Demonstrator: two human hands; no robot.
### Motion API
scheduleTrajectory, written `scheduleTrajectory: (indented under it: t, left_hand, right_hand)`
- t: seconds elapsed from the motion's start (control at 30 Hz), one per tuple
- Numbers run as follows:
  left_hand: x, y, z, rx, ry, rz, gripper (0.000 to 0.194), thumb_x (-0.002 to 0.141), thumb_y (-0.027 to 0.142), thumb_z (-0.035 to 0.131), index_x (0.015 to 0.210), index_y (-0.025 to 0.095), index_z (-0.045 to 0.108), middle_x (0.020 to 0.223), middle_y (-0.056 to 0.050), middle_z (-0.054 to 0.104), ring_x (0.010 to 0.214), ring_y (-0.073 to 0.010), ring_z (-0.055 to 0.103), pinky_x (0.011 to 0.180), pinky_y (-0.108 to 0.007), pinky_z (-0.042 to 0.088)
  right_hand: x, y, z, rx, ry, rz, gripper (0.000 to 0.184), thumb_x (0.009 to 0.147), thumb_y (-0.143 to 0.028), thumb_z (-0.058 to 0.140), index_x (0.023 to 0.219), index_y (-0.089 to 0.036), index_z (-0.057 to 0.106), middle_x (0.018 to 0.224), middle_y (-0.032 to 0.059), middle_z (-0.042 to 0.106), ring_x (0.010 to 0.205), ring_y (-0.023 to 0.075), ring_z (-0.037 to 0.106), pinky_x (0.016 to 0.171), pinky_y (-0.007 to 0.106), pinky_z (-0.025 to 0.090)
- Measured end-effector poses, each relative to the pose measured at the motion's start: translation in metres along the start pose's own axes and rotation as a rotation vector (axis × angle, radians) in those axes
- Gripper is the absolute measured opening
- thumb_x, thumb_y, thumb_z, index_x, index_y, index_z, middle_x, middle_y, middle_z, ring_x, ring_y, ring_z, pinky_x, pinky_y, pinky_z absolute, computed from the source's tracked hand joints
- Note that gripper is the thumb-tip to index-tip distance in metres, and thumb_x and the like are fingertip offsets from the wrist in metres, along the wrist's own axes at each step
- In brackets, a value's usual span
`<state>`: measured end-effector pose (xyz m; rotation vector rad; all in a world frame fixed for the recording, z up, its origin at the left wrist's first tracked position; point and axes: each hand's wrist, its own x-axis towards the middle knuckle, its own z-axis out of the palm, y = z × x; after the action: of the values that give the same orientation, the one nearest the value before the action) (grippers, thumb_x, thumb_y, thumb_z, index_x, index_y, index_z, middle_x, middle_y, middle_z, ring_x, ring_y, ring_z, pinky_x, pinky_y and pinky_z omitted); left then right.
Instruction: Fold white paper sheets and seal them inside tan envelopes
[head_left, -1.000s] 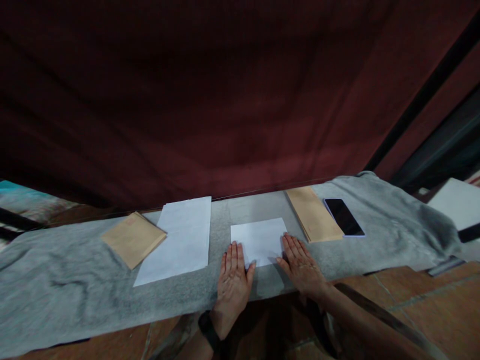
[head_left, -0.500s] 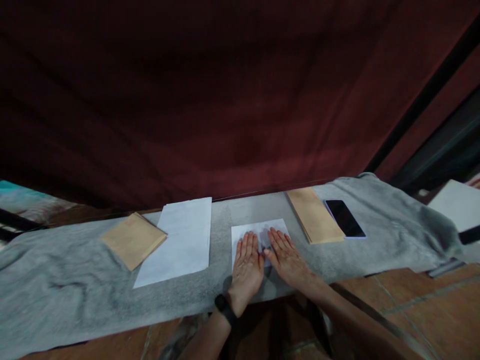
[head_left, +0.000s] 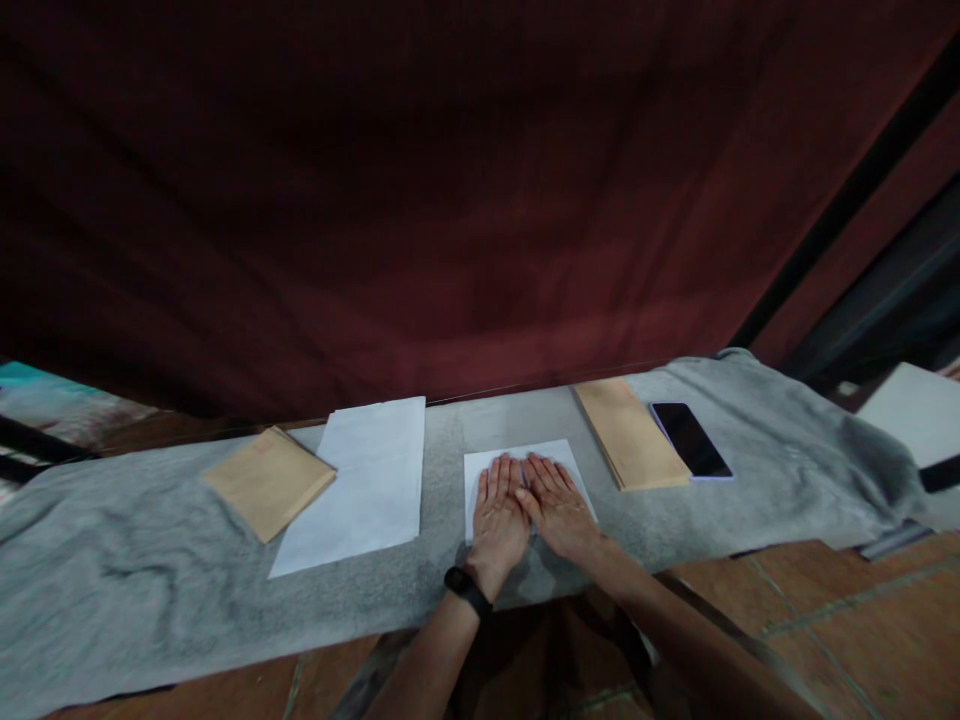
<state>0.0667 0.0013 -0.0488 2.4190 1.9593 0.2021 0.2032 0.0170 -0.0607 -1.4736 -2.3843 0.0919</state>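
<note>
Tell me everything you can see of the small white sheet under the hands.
The small white sheet looks like plain paper, four-sided, with no marks visible. It lies flat on the grey cloth, between the larger white sheets and the long brown item. The left hand and right hand rest on it, hiding its middle and much of its near edge. Whether it is folded, I cannot tell.
</note>
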Motion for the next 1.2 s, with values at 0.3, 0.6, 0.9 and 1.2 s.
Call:
scheduleTrajectory:
  t: [0.3, 0.6, 0.9, 1.2]
  left_hand:
    - [-0.002, -0.021, 0.0, 0.017, 0.074, -0.114, 0.056, 0.1, 0.022, 0.029, 0.153, 0.005, 0.036, 0.162, -0.016, 0.03, 0.152, -0.0256, 0.024, 0.124, -0.047, 0.023]
    - [-0.008, -0.034, -0.004, 0.079, 0.118, -0.238, 0.057, 0.099, 0.026, 0.031, 0.148, 0.0, 0.042, 0.156, -0.022, 0.04, 0.147, -0.0298, 0.035, 0.119, -0.045, 0.032]
    - [-0.011, -0.048, -0.011, -0.082, 0.192, -0.289, 0.054, 0.096, 0.024, 0.037, 0.144, 0.003, 0.05, 0.147, -0.02, 0.053, 0.137, -0.0297, 0.05, 0.115, -0.044, 0.038]
    - [0.0, -0.065, -0.029, -0.832, 0.236, -0.577, 0.047, 0.083, 0.031, 0.062, 0.128, 0.016, 0.064, 0.112, -0.014, 0.074, 0.106, -0.0308, 0.067, 0.098, -0.043, 0.049]
  right_hand:
    - [-0.004, 0.017, 0.007, -0.106, 0.101, 0.036, 0.06, 0.106, -0.045, 0.024, 0.15, -0.009, 0.044, 0.155, 0.0151, 0.042, 0.144, 0.0282, 0.04, 0.12, 0.048, 0.03]
    - [-0.007, 0.031, 0.009, -0.192, 0.188, 0.069, 0.063, 0.107, -0.046, 0.023, 0.149, -0.005, 0.045, 0.151, 0.0186, 0.047, 0.141, 0.0305, 0.045, 0.116, 0.048, 0.033]
    - [-0.012, 0.047, 0.008, -0.216, 0.186, 0.113, 0.062, 0.105, -0.046, 0.028, 0.154, -0.009, 0.038, 0.153, 0.0169, 0.045, 0.139, 0.0324, 0.046, 0.114, 0.05, 0.033]
    - [-0.011, 0.048, 0.007, -0.171, 0.168, 0.088, 0.061, 0.104, -0.042, 0.035, 0.153, -0.005, 0.037, 0.153, 0.0203, 0.044, 0.141, 0.0332, 0.043, 0.116, 0.05, 0.031]
